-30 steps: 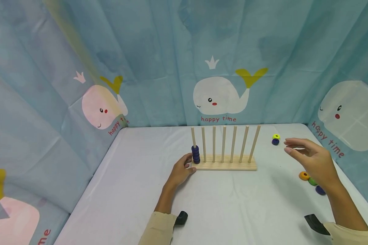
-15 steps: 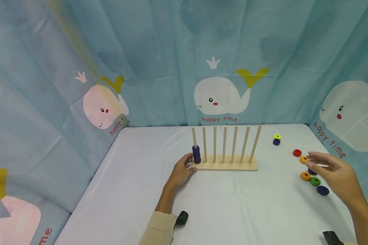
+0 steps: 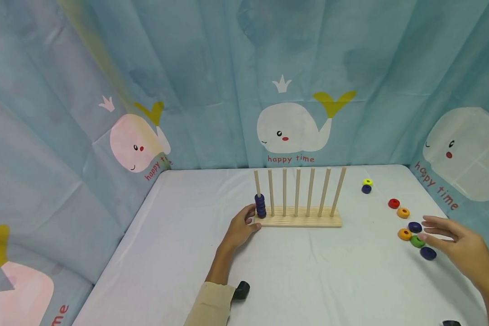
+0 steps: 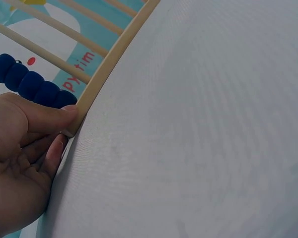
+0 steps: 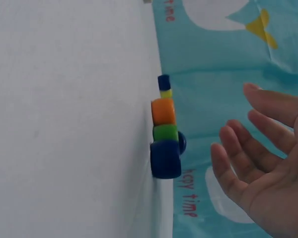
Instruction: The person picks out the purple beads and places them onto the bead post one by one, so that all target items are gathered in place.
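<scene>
A wooden peg rack [image 3: 297, 220] with several upright pegs stands mid-table. Dark blue beads [image 3: 260, 206] are stacked on its leftmost peg. My left hand [image 3: 239, 228] grips the left end of the base; in the left wrist view the thumb lies on the base's edge, just below the stacked beads. My right hand [image 3: 460, 244] hovers with fingers spread and nothing between them, over loose beads at the right. Nearest to it are a green bead [image 3: 417, 241], a blue bead [image 3: 414, 227] and another blue bead [image 3: 428, 253].
Two orange beads [image 3: 403, 213] and a red bead [image 3: 393, 203] lie near the green one. Farther back are a yellow bead [image 3: 367, 182] and a small blue bead [image 3: 366, 189]. A whale-print curtain [image 3: 212, 90] encloses the white table [image 3: 330, 280].
My right hand has moved right and toward me, from beside the rack to over the loose beads, uncovering several of them. My left hand stays on the base.
</scene>
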A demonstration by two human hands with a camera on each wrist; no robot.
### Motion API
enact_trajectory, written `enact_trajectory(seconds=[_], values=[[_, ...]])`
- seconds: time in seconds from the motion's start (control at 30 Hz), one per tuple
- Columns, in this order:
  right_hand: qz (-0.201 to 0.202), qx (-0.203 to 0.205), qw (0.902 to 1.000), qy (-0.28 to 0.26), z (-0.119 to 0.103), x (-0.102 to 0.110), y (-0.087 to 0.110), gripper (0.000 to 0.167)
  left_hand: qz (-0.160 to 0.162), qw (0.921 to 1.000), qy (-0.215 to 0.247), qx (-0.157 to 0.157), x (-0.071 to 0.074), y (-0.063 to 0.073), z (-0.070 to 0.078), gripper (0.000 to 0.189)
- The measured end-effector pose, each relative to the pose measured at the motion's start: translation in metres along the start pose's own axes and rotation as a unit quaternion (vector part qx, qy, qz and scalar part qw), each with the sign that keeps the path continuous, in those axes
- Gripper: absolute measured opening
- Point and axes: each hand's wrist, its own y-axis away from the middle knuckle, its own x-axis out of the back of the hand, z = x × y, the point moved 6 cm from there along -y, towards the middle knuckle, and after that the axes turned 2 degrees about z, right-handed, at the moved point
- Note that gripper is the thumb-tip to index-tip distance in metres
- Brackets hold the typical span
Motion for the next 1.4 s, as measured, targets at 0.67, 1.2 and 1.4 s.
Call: enact_trajectory(seconds=[0.67, 1.2, 1.4], values=[[-0.124, -0.096, 0.9875, 0.017, 0.047, -0.014, 0.0, 0.077, 0.0, 1.0, -0.006, 0.001, 0.0, -0.001, -0.003, 0.069], [-0.186, -0.075, 0.9775, 0.065, 0.054, -0.02, -0.002, 0.079, 0.002, 0.9999, -0.01, 0.004, 0.0, -0.001, -0.002, 0.069], [-0.181, -0.073, 0.9778, 0.077, 0.054, -0.022, -0.001, 0.073, 0.003, 0.9999, -0.008, 0.006, 0.0, 0.0, -0.003, 0.068]])
